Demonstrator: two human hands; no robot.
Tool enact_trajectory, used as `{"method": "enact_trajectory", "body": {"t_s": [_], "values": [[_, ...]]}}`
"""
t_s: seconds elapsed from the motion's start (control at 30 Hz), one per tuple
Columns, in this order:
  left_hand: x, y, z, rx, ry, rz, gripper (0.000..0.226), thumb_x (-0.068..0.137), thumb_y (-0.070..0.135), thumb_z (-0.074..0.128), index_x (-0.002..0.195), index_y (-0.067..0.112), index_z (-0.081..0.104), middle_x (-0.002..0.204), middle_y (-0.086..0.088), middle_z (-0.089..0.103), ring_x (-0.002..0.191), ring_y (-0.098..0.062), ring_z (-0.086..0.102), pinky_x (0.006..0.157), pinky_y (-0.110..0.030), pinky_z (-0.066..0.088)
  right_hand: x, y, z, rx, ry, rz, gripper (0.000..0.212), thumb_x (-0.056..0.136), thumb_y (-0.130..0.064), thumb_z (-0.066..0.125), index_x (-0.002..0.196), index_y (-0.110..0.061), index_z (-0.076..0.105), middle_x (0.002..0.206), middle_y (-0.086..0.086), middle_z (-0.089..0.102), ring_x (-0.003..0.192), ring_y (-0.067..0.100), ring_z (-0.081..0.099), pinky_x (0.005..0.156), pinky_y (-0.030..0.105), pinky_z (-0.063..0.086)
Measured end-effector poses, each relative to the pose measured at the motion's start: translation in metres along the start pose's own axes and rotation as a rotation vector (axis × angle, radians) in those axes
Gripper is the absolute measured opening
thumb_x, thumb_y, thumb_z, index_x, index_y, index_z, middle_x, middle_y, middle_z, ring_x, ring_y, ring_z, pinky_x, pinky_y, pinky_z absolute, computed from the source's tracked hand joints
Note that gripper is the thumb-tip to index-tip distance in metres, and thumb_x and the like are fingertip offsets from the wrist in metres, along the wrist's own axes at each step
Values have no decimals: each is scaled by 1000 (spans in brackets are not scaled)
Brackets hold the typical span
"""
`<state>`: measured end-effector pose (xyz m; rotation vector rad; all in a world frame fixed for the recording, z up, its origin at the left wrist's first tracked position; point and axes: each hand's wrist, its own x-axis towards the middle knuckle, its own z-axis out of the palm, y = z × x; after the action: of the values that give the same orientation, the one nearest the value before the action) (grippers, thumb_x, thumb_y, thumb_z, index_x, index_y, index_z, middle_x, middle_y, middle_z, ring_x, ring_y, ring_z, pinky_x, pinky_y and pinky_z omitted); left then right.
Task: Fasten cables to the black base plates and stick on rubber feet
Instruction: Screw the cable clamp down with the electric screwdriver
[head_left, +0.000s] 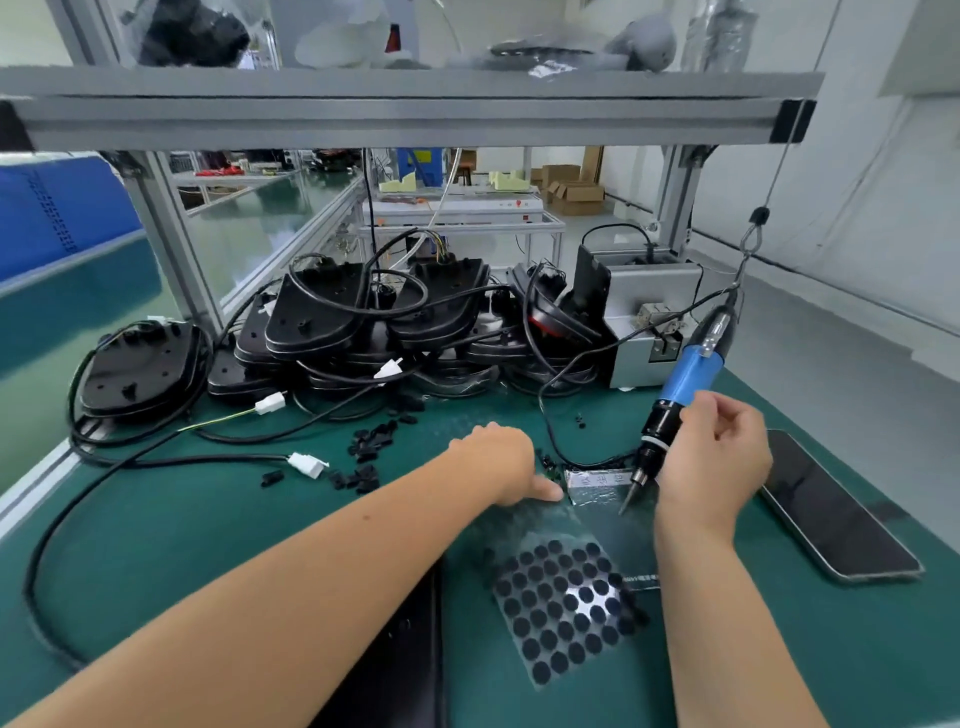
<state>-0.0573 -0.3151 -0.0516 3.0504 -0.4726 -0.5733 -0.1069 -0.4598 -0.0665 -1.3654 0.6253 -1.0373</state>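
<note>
The green desk (218, 545) carries a big pile of black base plates (374, 317) with their cables (156, 457) along its far edge, and one plate lies alone near the far left corner. A grey box machine (652, 306) stands at the far right. A dark phone (831, 514) lies near the right edge. The sheet of rubber feet (563, 605) lies close to the near edge, between the two forearms. The blue screwdriver (685, 384) hangs tilted, its tip just over a small silver bag (597, 483). The right hand (719, 457) is beside its black lower part with fingers loosely curled; whether it really grips I cannot tell. The left hand (501, 462) lies palm down, thumb out, holding nothing visible. Small black clips (369, 447) are scattered in the middle.
</note>
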Motion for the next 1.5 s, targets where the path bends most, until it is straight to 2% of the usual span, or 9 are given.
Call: {"method": "enact_trajectory", "body": {"t_s": [0.1, 0.2, 0.3, 0.47, 0.6, 0.87, 0.97, 1.17, 1.5], "values": [[-7, -14, 2, 18, -6, 51, 81, 83, 67, 52, 133, 4, 45, 150, -12, 32, 131, -31, 39, 104, -44, 38, 7, -1, 2, 3, 7, 25, 9, 90, -17, 51, 93, -20, 59, 81, -13, 58, 72, -1, 53, 63, 9, 38], [-11, -24, 2, -60, 3, 77, 85, 79, 67, 58, 141, 12, 41, 144, -5, 43, 131, -27, 42, 107, -46, 34, 17, -4, 4, -2, 89, 20, 12, 90, -15, 50, 101, -17, 54, 81, -14, 52, 71, -2, 53, 64, 7, 39], [1, -18, -8, -227, 189, 104, 52, 91, 47, 59, 133, 17, 54, 130, -3, 60, 118, -25, 54, 101, -43, 42, 28, 1, 8, -21, 114, 80, 12, 92, -23, 50, 101, -17, 51, 90, -4, 52, 84, 17, 52, 77, 30, 41], [23, -4, -8, -209, 258, 140, 35, 94, 17, 60, 129, 18, 60, 125, -8, 61, 109, -26, 60, 88, -33, 50, 24, 15, 19, -89, -93, 241, 38, 95, -40, 46, 65, -24, 29, 64, -3, 36, 52, 14, 32, 56, 32, 30], [29, -4, -7, -271, 262, 119, 31, 91, 17, 65, 122, 11, 66, 121, -8, 65, 108, -25, 62, 94, -35, 50, 25, 17, 20, 151, -195, 392, 31, 98, -36, 51, 83, -10, 54, 77, 7, 60, 57, 15, 61, 54, 29, 51], [5, -11, -9, -555, 369, 142, 2, 89, 13, 66, 90, 15, 66, 93, 0, 65, 84, -17, 64, 68, -23, 49, 15, -3, 17, 544, -359, 552, 22, 95, -26, 62, 102, -7, 53, 79, 11, 66, 56, 15, 64, 52, 27, 55], [-27, -20, -10, -683, 408, 243, 13, 83, 15, 72, 79, 25, 63, 77, 7, 66, 70, -6, 63, 61, -15, 49, 5, -18, 19, 814, -441, 533, 26, 97, -28, 57, 113, -10, 49, 75, 7, 63, 58, 14, 59, 55, 27, 52], [-80, -38, 4, -843, 447, 331, 15, 78, 15, 78, 80, 25, 68, 74, 10, 69, 68, 0, 63, 69, -12, 52, -27, -38, 18, 1052, -600, 507, 54, 89, -66, 43, 98, -14, 59, 75, 4, 58, 62, 17, 54, 60, 29, 48], [-90, -50, 20, -859, 453, 295, 16, 78, 17, 78, 78, 30, 68, 76, 10, 70, 70, -3, 65, 71, -15, 53, -43, -39, 18, 1063, -656, 464, 53, 96, -60, 35, 96, -20, 70, 78, 6, 61, 64, 19, 55, 70, 34, 50]]}}
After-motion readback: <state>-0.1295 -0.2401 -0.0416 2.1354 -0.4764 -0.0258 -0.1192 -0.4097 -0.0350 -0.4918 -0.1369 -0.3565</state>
